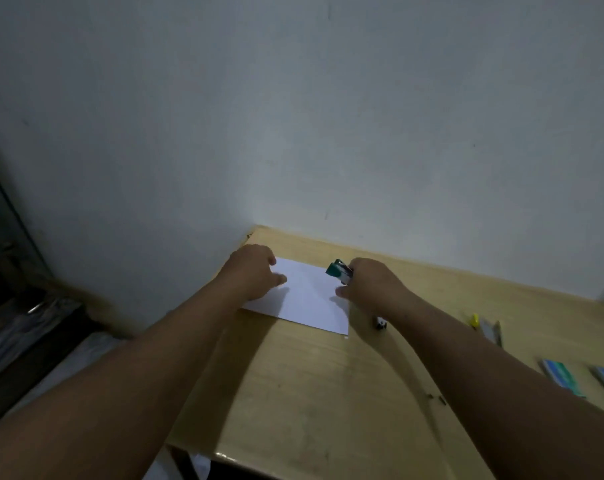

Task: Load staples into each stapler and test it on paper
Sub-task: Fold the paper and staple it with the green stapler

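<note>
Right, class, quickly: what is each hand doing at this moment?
Left hand: rests on the paper, fingers loosely bent, gripping nothing.
Right hand: grips the green stapler at the paper's far right edge.

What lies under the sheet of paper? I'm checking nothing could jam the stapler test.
Only the wooden desk shows around the paper. The left hand rests on it; the right hand holds the green stapler at its edge. Beneath is hidden.

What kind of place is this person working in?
Probably a plain room at home or a small office: a light wooden desk pushed against a bare white wall, with a sheet of paper, a green stapler and staple boxes on it.
</note>
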